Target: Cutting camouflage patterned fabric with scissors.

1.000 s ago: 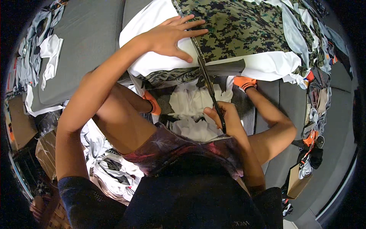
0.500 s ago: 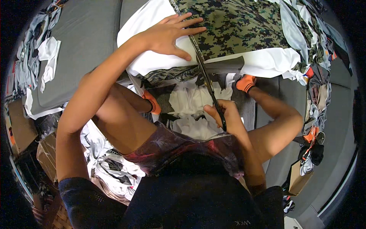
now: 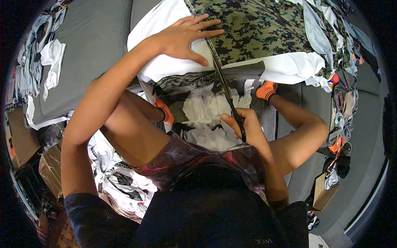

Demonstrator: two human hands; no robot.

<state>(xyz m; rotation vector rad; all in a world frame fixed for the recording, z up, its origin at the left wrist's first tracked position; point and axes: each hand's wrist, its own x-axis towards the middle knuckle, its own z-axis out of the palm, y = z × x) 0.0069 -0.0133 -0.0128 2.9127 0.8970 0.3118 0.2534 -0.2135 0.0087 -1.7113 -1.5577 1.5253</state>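
Observation:
My left hand (image 3: 182, 39) lies flat with its fingers spread, palm down. It rests on white fabric (image 3: 153, 68), and its fingertips reach across onto green digital-camouflage fabric (image 3: 260, 31). Under those fingers, a narrow strip with light marks (image 3: 191, 7) follows the left edge of the camouflage. In front of my lap, my right hand (image 3: 248, 126) is closed around the near end of a long, narrow, dark bar (image 3: 226, 89). The bar slants away to the fabric's edge beside my left thumb. Whether bar and strip are one piece, I cannot tell.
The fabric lies over a grey cushioned surface (image 3: 91, 53). Crumpled white cloth (image 3: 206, 109) sits between my feet, and more piled cloth (image 3: 124, 182) lies by my left thigh. Cardboard boxes (image 3: 22, 136) stand at far left. Clothes and an open carton (image 3: 324, 192) line the right.

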